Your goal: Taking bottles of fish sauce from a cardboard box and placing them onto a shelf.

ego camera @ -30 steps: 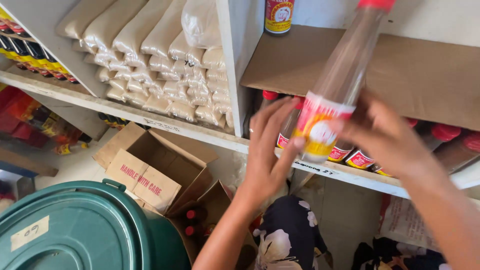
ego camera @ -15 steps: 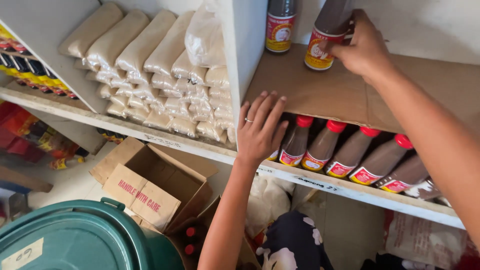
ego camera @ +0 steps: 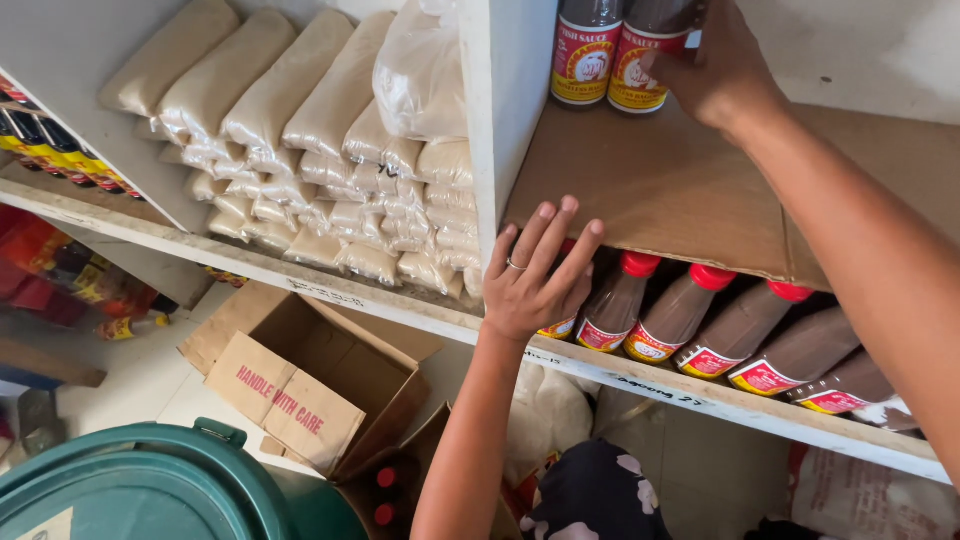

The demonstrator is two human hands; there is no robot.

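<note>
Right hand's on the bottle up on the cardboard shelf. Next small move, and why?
Probably let go: the right hand grips the held bottle, which stands upright on the cardboard sheet beside a second bottle. The left hand rests at the sheet's front edge.

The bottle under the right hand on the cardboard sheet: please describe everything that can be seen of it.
The bottle stands upright on the brown cardboard sheet, close beside a second, similar bottle. It looks clear, filled with dark brown liquid, and wears a red and yellow label. Its top is cut off by the picture edge. The right hand grips its right side; the left hand rests lower, apart from it.
</note>
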